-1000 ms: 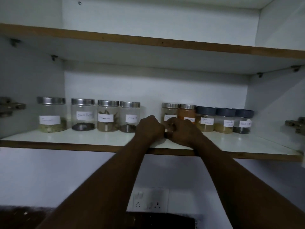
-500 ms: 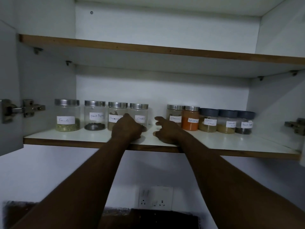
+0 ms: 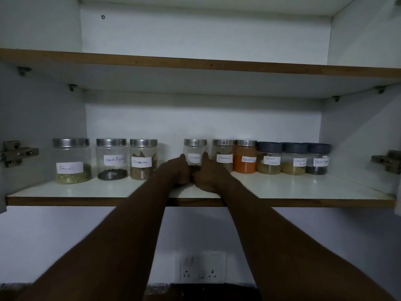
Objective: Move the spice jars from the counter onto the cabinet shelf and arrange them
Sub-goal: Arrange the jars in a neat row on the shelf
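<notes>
- The moving part looks pretty much done: nine jars stand upright in one row at the back of the shelf (image 3: 282, 187).
- Left bunch, steel lids: Fennel (image 3: 71, 160), Black Pepper (image 3: 111, 159) and Cinnamon (image 3: 143, 158), near each other but not touching.
- Then there's a gap, then Cloves (image 3: 194, 152), which is the one you're on.
- Right of it the jars are packed tight: second Cinnamon (image 3: 223, 153), Red Chilli (image 3: 245, 156), then three dark-lid ones, Garam Masala (image 3: 269, 158), Coriander (image 3: 294, 159) (blurry label, so that's my read) and second Black Pepper (image 3: 318, 159).
- Your left grip (image 3: 178, 172) is on the left side of Cloves and your right grip (image 3: 206, 174) is on its right side.
- Each has its thumb up against the glass and its fingers curled low by the base, so the jar is pinched between the two. Your knuckles nearly meet in front of it.
- Cloves sits on the shelf, just beside second Cinnamon and well apart from the left Cinnamon.
- What's left, my guess: only the arranging. You could close that gap or keep it as a split between the bunches.
- The two Cinnamons and two Black Peppers sit in different bunches, so you might want to pair them up.
- Only a dark strip of the surface (image 3: 195, 293) shows at the bottom, so I can't tell whether any jars wait down there.
</notes>
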Demonstrator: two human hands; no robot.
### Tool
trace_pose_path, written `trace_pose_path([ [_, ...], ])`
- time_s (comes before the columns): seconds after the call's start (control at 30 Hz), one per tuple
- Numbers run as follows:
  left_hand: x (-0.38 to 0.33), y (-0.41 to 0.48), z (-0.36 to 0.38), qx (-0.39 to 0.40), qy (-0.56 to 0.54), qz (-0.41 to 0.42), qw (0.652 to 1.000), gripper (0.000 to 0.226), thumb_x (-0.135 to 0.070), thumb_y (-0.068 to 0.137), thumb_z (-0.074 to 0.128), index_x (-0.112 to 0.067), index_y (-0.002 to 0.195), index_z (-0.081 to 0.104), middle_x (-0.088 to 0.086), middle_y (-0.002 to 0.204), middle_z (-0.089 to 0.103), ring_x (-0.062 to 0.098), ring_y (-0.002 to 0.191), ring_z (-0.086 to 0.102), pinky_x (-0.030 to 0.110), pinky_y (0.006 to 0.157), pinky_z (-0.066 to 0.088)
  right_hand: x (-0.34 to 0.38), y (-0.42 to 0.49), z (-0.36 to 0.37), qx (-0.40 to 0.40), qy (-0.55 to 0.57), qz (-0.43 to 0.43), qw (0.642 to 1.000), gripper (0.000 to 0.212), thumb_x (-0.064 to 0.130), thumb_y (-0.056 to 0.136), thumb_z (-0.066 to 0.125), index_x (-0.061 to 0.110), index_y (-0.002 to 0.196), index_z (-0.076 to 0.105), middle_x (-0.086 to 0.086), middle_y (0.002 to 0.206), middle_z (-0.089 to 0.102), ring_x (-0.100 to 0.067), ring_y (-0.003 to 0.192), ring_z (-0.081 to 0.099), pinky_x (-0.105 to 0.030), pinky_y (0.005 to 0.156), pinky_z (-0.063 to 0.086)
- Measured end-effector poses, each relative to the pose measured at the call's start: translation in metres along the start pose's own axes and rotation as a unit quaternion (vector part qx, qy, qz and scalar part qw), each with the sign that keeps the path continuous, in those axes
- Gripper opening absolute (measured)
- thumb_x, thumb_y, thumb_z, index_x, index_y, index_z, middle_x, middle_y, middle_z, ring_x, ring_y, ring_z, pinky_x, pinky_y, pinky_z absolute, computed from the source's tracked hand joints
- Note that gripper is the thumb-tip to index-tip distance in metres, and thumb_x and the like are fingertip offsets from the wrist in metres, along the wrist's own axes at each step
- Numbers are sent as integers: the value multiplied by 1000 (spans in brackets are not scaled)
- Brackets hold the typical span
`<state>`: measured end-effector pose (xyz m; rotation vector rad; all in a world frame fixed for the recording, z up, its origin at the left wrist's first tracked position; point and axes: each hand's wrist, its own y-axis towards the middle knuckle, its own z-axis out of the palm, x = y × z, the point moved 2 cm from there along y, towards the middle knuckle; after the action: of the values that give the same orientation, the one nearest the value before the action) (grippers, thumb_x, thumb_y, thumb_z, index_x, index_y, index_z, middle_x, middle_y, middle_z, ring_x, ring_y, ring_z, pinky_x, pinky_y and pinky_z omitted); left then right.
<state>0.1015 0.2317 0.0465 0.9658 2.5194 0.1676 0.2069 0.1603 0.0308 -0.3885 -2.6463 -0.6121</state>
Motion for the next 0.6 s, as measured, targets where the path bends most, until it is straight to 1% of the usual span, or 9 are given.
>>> trace_pose_path([
  [0.1, -6, 15, 6, 18, 25, -7, 999, 88, -38, 92, 67, -3, 156, 18, 20, 149, 48, 35, 134, 50, 45, 112, 41, -4, 5, -3, 6, -1, 29, 1000, 102, 37, 94, 64, 9, 163, -5, -20, 159, 37, -37, 143, 40, -46, 117, 38],
  [0.2, -10, 25, 10, 50, 44, -2, 998, 100, -37, 94, 66, 2, 158, 0, 23, 155, 40, 35, 139, 44, 43, 115, 37, -5, 7, -3, 13, -21, 46, 999, 97, 42, 98, 58, 7, 163, -5, -22, 166, 18, -39, 151, 25, -45, 122, 28],
  [0.27, -11, 30, 11, 58, 59, 1, 997, 104, -36, 95, 64, 4, 157, -9, 24, 157, 37, 36, 141, 42, 43, 116, 35, -5, 8, -3, 9, -39, 50, 998, 91, 44, 101, 54, 5, 162, 0, -23, 166, 15, -40, 151, 24, -44, 120, 28],
  [0.37, -9, 38, 13, 64, 78, -1, 995, 103, -34, 97, 61, 4, 156, -14, 26, 157, 35, 37, 143, 40, 44, 118, 33, -5, 11, -2, 8, -67, 45, 997, 89, 45, 101, 53, 2, 162, 5, -24, 165, 14, -41, 149, 27, -46, 120, 30],
  [0.43, -7, 41, 13, 61, 79, 6, 995, 101, -33, 98, 60, 4, 157, -13, 26, 157, 36, 36, 142, 41, 44, 117, 34, -5, 12, -1, 7, -69, 45, 997, 88, 45, 102, 53, 2, 162, 6, -24, 165, 14, -40, 149, 28, -45, 120, 31],
  [0.5, -5, 41, 15, 42, 78, 10, 996, 98, -34, 97, 60, 4, 158, -7, 25, 155, 38, 37, 140, 44, 44, 116, 36, -6, 12, 0, -1, -66, 41, 997, 85, 42, 101, 53, 0, 161, 9, -24, 164, 19, -39, 147, 32, -44, 119, 32],
  [0.6, -3, 40, 15, -4, 66, -5, 998, 84, -39, 96, 60, 3, 155, 18, 23, 149, 47, 37, 133, 51, 45, 110, 43, -7, 10, -1, -33, -39, 24, 998, 77, 35, 97, 60, 0, 156, 25, -23, 153, 38, -37, 138, 44, -39, 109, 40],
])
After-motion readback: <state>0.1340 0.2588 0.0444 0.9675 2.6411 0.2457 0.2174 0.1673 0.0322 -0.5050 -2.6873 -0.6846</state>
